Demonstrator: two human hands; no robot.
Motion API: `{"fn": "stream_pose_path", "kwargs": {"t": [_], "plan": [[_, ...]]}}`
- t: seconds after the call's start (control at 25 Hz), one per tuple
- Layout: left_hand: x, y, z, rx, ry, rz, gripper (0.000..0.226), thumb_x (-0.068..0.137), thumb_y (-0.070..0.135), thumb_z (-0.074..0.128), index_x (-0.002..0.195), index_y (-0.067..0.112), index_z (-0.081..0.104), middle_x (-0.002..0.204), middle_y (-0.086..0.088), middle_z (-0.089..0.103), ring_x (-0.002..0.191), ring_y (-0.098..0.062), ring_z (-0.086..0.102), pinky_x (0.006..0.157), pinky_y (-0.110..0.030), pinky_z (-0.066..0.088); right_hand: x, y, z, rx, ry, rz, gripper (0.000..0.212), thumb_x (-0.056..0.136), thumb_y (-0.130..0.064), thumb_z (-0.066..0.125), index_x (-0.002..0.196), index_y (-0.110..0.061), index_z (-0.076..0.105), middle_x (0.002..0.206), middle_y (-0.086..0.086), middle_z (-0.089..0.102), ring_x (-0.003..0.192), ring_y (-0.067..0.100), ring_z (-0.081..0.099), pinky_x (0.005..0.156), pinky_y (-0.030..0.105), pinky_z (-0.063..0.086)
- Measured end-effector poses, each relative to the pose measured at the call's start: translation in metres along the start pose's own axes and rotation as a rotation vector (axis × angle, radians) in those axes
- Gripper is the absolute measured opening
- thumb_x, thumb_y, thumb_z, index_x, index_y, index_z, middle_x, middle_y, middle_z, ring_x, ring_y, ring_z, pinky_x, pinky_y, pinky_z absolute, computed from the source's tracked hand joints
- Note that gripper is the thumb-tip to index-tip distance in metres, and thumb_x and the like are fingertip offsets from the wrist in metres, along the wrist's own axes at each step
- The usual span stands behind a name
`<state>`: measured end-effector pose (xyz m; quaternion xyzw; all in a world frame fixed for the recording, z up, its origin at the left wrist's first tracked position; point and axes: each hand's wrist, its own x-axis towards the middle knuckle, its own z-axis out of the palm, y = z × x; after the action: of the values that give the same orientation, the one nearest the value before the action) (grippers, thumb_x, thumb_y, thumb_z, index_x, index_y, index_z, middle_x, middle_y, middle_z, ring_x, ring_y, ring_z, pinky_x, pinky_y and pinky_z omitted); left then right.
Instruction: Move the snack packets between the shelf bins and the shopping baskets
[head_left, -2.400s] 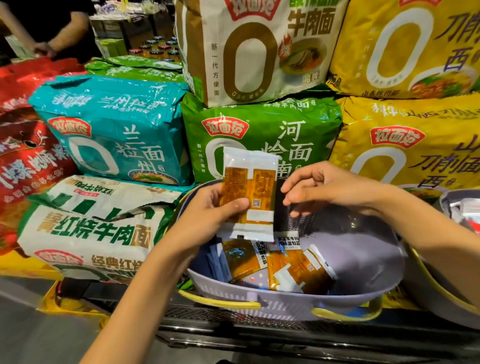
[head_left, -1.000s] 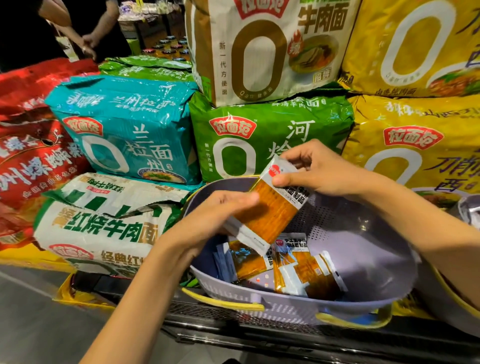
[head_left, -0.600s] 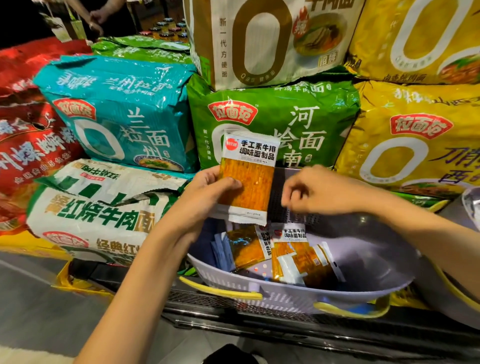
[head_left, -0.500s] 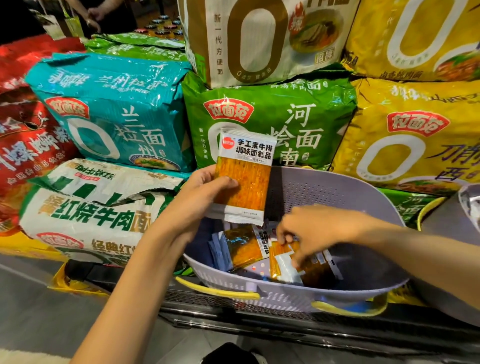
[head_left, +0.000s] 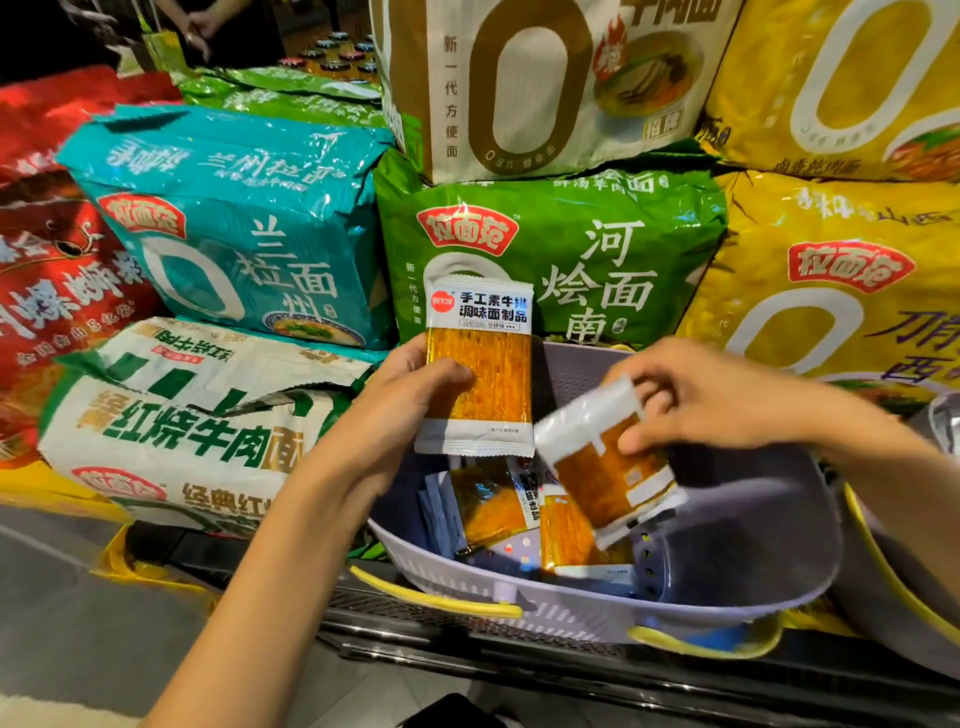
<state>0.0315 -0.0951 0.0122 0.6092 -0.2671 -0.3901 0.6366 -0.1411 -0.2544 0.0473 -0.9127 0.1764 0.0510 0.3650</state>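
Evidently the upright snack packet was held as something to collect against. It stood label-out above the back left of the lavender basket. The left hand pinched its left edge, thumb laid across the orange window and the other fingers hidden behind it, so the printed face stayed readable and the right side stayed free. Just beside it and lower, a second packet hung tilted over the middle of the basket, white end up. The right hand pinched it near its upper right between the thumb and curled fingers. It was blurred, and whether its corner touched the first packet could not be told. My guess was that it was meant to join the first, building a small stack before both were carried off. More loose packets lay flat on the basket floor toward its front left, within easy reach. The basket sat at the front edge of the shelf, its yellow handles folded down along the rim. Large noodle bags were stacked behind it, with a green bag directly behind and a teal bag to the left. Another basket showed at the shelf's right edge.
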Motion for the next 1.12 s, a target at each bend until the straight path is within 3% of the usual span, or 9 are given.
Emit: {"fn": "stream_pose_path", "kwargs": {"t": [0.08, 0.24, 0.36, 0.56, 0.68, 0.8, 0.92, 1.0, 1.12], "plan": [[0.001, -0.002, -0.001, -0.006, 0.017, -0.005, 0.022, 0.089, 0.0, 0.049, 0.091, 0.018, 0.061, 0.072, 0.008, 0.071, 0.066, -0.006, 0.063, 0.064, -0.02, 0.049, -0.023, -0.01, -0.021, 0.202, 0.265, -0.101, 0.027, 0.069, 0.003, 0.078, 0.074, -0.02, 0.065, 0.051, -0.015, 0.059, 0.046, -0.005, 0.05, 0.049, 0.006, 0.039], [-0.001, 0.0, 0.001, -0.086, 0.019, -0.063, 0.016, 0.091, 0.011, 0.051, 0.096, 0.018, 0.064, 0.083, 0.005, 0.073, 0.072, -0.009, 0.066, 0.067, -0.025, 0.05, -0.041, -0.021, -0.017, -0.123, 0.799, -0.573, 0.012, 0.074, -0.015, 0.074, 0.084, -0.022, 0.07, 0.083, -0.023, 0.07, 0.078, -0.002, 0.066, 0.074, 0.011, 0.049], [-0.001, 0.003, 0.003, -0.191, -0.057, -0.148, 0.025, 0.085, 0.035, 0.052, 0.099, 0.021, 0.066, 0.09, 0.005, 0.074, 0.078, -0.009, 0.07, 0.067, -0.026, 0.054, -0.019, -0.017, 0.01, -0.481, 0.821, -0.865, 0.021, 0.091, -0.015, 0.056, 0.09, -0.002, 0.073, 0.098, 0.01, 0.071, 0.099, 0.023, 0.068, 0.086, 0.03, 0.054], [-0.002, -0.003, 0.002, -0.171, -0.123, -0.035, 0.035, 0.069, 0.024, 0.062, 0.102, 0.011, 0.063, 0.092, -0.005, 0.074, 0.081, -0.017, 0.07, 0.075, -0.027, 0.057, 0.015, -0.002, 0.038, -0.679, 0.652, -0.932, 0.027, 0.095, -0.014, 0.05, 0.095, -0.004, 0.075, 0.102, 0.011, 0.072, 0.102, 0.027, 0.067, 0.073, 0.038, 0.058], [-0.002, -0.004, 0.001, -0.174, -0.116, 0.007, 0.037, 0.07, 0.016, 0.062, 0.105, 0.008, 0.061, 0.091, -0.005, 0.073, 0.078, -0.014, 0.069, 0.075, -0.026, 0.056, 0.014, 0.001, 0.036, -0.666, 0.584, -0.881, 0.024, 0.092, -0.015, 0.053, 0.105, -0.006, 0.072, 0.115, 0.009, 0.068, 0.114, 0.024, 0.061, 0.084, 0.037, 0.056], [-0.001, -0.005, 0.0, -0.173, -0.098, 0.051, 0.038, 0.07, 0.015, 0.063, 0.107, 0.009, 0.06, 0.092, -0.005, 0.073, 0.079, -0.014, 0.069, 0.077, -0.027, 0.055, 0.013, 0.003, 0.037, -0.498, 0.695, -0.675, 0.036, 0.085, -0.01, 0.055, 0.119, -0.013, 0.064, 0.123, 0.004, 0.063, 0.118, 0.019, 0.058, 0.098, 0.027, 0.047], [-0.001, -0.005, -0.002, -0.131, -0.145, 0.049, 0.037, 0.071, 0.011, 0.074, 0.106, 0.012, 0.061, 0.09, -0.003, 0.074, 0.078, -0.013, 0.069, 0.069, -0.023, 0.057, 0.008, -0.015, 0.035, 0.134, 0.77, -0.326, 0.044, 0.081, -0.032, 0.07, 0.122, -0.033, 0.054, 0.117, -0.009, 0.064, 0.096, 0.01, 0.065, 0.076, 0.016, 0.053], [-0.002, -0.005, -0.003, -0.081, -0.217, 0.043, 0.04, 0.068, 0.012, 0.075, 0.106, 0.014, 0.062, 0.093, -0.004, 0.073, 0.081, -0.015, 0.07, 0.067, -0.023, 0.055, 0.009, -0.024, 0.028, 0.277, 0.676, -0.151, 0.071, 0.057, -0.055, 0.075, 0.122, -0.037, 0.052, 0.113, -0.012, 0.063, 0.085, 0.008, 0.065, 0.067, 0.019, 0.054], [-0.005, -0.003, -0.002, -0.072, -0.245, 0.044, 0.042, 0.066, 0.01, 0.077, 0.106, 0.014, 0.063, 0.097, -0.006, 0.073, 0.085, -0.019, 0.07, 0.068, -0.025, 0.056, 0.019, -0.028, 0.025, 0.539, 0.455, 0.031, 0.079, 0.045, -0.037, 0.082, 0.119, -0.02, 0.058, 0.095, 0.0, 0.067, 0.07, 0.01, 0.065, 0.058, 0.023, 0.054]]}}
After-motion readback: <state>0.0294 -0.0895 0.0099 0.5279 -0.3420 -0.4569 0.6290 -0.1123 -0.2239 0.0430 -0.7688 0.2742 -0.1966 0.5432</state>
